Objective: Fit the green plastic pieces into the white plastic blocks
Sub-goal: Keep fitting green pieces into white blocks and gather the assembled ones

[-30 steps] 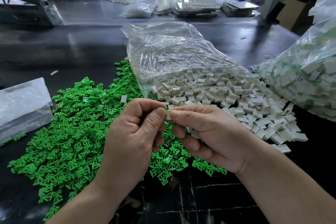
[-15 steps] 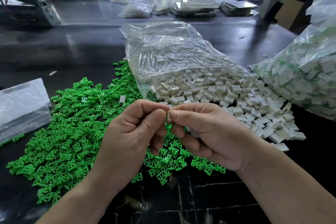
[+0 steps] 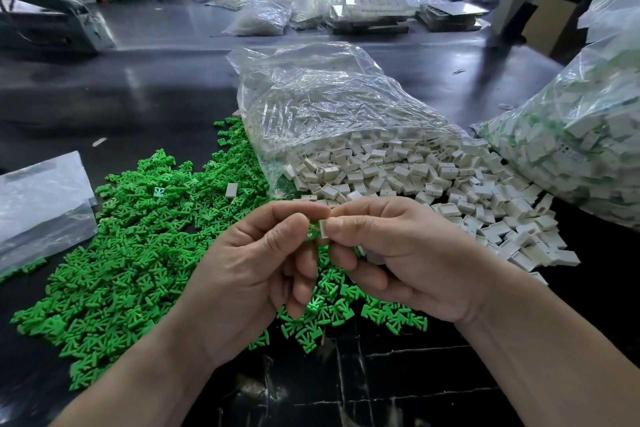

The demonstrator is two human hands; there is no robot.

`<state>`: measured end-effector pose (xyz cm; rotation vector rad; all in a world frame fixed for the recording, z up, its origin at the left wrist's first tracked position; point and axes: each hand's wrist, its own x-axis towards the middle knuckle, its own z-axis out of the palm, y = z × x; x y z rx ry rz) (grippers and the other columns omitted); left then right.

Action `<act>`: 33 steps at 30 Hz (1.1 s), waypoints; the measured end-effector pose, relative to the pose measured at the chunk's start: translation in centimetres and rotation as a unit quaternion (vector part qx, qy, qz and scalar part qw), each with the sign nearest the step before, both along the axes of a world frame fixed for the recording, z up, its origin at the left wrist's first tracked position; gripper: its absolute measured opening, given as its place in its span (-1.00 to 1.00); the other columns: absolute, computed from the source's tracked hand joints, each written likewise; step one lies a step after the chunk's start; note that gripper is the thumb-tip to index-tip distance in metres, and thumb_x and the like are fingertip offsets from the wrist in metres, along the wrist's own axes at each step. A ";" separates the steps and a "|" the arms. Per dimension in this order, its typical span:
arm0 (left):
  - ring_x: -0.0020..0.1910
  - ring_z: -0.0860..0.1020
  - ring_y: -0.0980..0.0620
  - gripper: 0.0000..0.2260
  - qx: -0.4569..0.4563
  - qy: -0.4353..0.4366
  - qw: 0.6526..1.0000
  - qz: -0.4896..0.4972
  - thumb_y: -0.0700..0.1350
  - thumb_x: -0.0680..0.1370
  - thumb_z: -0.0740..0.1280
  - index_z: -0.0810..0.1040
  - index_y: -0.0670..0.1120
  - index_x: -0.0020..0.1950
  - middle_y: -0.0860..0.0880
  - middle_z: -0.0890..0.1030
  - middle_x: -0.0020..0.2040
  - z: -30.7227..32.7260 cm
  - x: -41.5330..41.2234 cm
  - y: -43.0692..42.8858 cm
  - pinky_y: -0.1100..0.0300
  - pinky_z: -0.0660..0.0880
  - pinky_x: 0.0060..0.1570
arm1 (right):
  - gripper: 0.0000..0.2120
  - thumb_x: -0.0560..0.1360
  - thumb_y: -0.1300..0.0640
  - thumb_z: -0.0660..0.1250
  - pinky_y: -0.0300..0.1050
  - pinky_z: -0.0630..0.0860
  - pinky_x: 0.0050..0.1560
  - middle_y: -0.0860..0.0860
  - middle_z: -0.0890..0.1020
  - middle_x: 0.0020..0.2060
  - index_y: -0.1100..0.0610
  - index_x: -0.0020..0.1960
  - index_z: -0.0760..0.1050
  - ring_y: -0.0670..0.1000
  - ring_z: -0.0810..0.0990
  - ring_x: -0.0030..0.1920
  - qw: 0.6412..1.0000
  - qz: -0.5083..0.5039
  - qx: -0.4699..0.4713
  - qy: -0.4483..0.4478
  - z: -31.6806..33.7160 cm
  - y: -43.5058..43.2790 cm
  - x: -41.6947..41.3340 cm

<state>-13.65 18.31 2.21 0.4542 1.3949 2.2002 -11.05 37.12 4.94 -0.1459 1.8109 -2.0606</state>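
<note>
Green pieces (image 3: 138, 253) were heaped loose at left, in easy reach of the left hand (image 3: 249, 274), which pinched one green piece (image 3: 313, 230) between thumb and forefinger. It met the white block (image 3: 324, 232) pinched in the right hand (image 3: 398, 253), likely mid-insertion. White blocks (image 3: 433, 177) spilled from the clear bag (image 3: 329, 97) at right, handy for pickup.

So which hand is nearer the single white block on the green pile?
Left. The left hand is just this side of the white block; the right hand is farther right.

green piece (image 3: 313, 229) touching white block (image 3: 324, 231), pinched above loose piles.
</note>
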 end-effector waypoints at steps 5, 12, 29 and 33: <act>-0.55 0.51 0.04 -0.66 0.027 -0.037 0.999 -0.021 0.05 0.35 0.57 0.66 -0.10 0.02 -0.09 0.54 -0.42 0.2 0.1 0.2 0.28 0.46 -0.56 | -0.79 0.50 0.10 0.34 -0.36 0.22 -0.65 -0.01 0.51 -0.43 -0.01 -0.30 0.63 -0.13 0.35 -0.58 0.999 0.025 -0.025 -0.009 0.0 0.0 0.1; -0.51 0.55 0.02 -0.75 0.048 -0.029 0.998 -0.021 -0.01 0.43 0.49 0.66 -0.09 0.03 -0.10 0.56 -0.40 0.5 0.5 0.3 0.23 0.50 -0.52 | -0.83 0.50 0.11 0.32 -0.35 0.24 -0.64 0.03 0.52 -0.38 0.01 -0.16 0.69 -0.11 0.35 -0.55 0.998 0.020 -0.063 -0.001 -0.2 -0.1 0.1; -0.48 0.52 -0.01 -0.79 0.063 0.046 0.992 0.101 -0.08 0.53 0.33 0.68 -0.11 0.07 -0.11 0.55 -0.37 0.3 1.2 1.5 0.19 0.51 -0.49 | -0.71 0.56 0.08 0.26 -0.27 0.19 -0.62 0.15 0.53 -0.31 0.07 -0.32 0.55 -0.01 0.31 -0.47 0.991 -0.029 -0.130 0.026 -0.8 -2.2 0.2; -0.48 0.50 0.02 -0.79 0.058 0.061 0.989 0.119 -0.08 0.52 0.32 0.68 -0.09 0.07 -0.08 0.56 -0.39 0.2 1.4 1.7 0.21 0.49 -0.50 | -0.70 0.57 0.08 0.25 -0.12 0.09 -0.57 0.16 0.51 -0.34 0.11 -0.32 0.49 0.05 0.30 -0.46 0.989 -0.038 -0.141 0.036 -0.9 -2.8 0.4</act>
